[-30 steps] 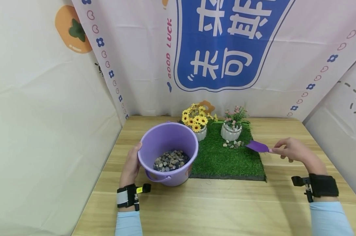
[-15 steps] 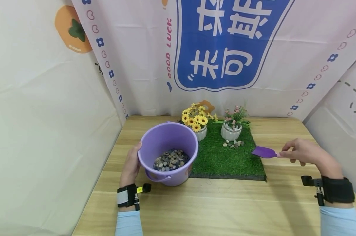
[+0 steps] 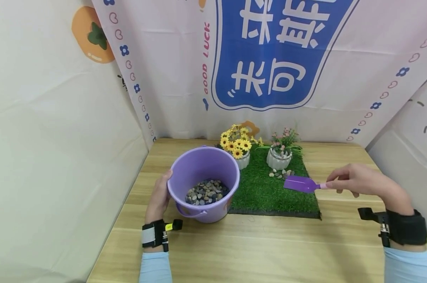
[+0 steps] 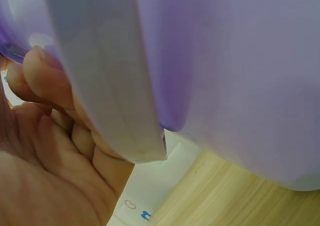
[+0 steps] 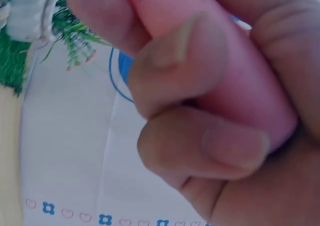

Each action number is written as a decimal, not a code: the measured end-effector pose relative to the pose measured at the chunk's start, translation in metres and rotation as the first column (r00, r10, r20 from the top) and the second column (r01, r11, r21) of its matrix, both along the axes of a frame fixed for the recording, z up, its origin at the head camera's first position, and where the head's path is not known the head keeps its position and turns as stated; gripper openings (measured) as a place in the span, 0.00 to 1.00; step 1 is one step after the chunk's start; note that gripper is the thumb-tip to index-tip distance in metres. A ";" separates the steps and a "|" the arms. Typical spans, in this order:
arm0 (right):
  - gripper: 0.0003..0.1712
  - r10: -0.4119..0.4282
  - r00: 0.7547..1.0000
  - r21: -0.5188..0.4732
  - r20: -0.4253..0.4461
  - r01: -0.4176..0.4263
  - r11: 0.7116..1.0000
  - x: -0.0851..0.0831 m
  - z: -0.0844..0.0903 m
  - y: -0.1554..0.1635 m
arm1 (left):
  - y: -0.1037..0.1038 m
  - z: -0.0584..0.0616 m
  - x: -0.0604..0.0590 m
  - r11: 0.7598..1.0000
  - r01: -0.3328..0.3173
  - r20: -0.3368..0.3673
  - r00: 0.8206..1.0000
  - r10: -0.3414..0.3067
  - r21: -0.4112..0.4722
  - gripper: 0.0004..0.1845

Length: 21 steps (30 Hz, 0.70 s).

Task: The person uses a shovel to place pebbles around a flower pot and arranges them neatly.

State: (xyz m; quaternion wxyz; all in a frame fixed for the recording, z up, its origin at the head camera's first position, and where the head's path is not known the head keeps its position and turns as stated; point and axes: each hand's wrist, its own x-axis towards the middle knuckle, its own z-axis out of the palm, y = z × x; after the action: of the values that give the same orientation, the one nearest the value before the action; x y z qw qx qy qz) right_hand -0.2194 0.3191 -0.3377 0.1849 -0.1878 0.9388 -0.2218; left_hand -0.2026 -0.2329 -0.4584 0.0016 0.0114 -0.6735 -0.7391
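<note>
My left hand [image 3: 159, 195] grips the rim of a purple bucket [image 3: 213, 214] from its left side. In the left wrist view, curled fingers [image 4: 47, 80] hook around the bucket's thick rim [image 4: 107, 80]. Grey and brown pebbles [image 3: 207, 192] cover the bucket's bottom. My right hand [image 3: 361, 181] holds a small purple shovel [image 3: 299, 184] by its pink handle [image 5: 245, 90], with the fingers wrapped around it. The shovel's blade reaches left over the artificial turf [image 3: 266, 200], its tip close to a small group of pebbles [image 3: 277, 173].
A white pot of yellow flowers [image 3: 236, 145] stands on the turf behind the bucket's right side. Farther right is a white pot [image 3: 279, 159] with pink flowers, just behind the loose pebbles. All rest on a wooden table [image 3: 255, 247] against a printed cloth [image 3: 185, 78].
The right hand first drew the shovel rightward off the loose pebbles, then brought it back left over the turf. The left hand and bucket hold their place.
</note>
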 end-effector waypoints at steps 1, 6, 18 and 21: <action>0.17 0.010 1.000 -0.015 -0.001 -0.010 1.000 0.000 0.002 -0.002 | 0.000 -0.001 0.000 1.000 -0.001 -0.002 1.000 0.001 0.004 0.29; 0.15 0.025 0.999 -0.056 -0.044 -0.027 0.998 -0.001 0.007 -0.007 | -0.002 -0.004 -0.001 1.000 0.008 -0.001 1.000 -0.008 0.004 0.27; 0.09 -0.003 0.972 -0.076 -0.234 -0.015 0.997 -0.005 0.027 -0.028 | -0.001 -0.005 -0.001 1.000 -0.006 -0.018 1.000 0.006 -0.002 0.29; 0.08 0.030 0.957 -0.084 -0.288 -0.057 0.995 -0.006 0.034 -0.036 | 0.000 -0.005 -0.001 1.000 -0.016 -0.020 1.000 0.016 0.006 0.29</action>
State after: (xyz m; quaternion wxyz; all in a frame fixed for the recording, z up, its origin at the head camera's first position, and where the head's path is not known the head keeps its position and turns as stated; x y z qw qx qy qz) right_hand -0.2257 0.2831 -0.3035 0.0431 -0.2468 0.9401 -0.2310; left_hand -0.2033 -0.2334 -0.4635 0.0143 0.0092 -0.6712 -0.7411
